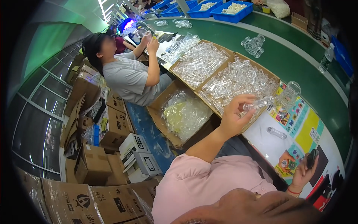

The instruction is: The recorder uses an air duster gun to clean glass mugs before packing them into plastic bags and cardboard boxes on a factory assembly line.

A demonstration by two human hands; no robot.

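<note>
My left hand [238, 114] pinches a clear plastic tube [259, 103] between thumb and fingers, above the table's edge by the boxes. The tube's far end meets or overlaps a larger clear plastic piece with a round cup [291, 91]; whether they are joined, I cannot tell. Closed around a small black rounded object [312, 158] is my right hand [302, 173], near the right end of the table; the object's kind is unclear. Between the hands, a loose clear tube [276, 132] lies on the white tabletop.
Cardboard boxes of clear tubes [238, 80] [203, 61] stand beside my left hand. Below them is a carton of plastic bags [182, 112]. A green conveyor [276, 52] carries clear parts [254, 45] behind the table. A co-worker [126, 72] sits at left; a bottle [326, 58] stands far right.
</note>
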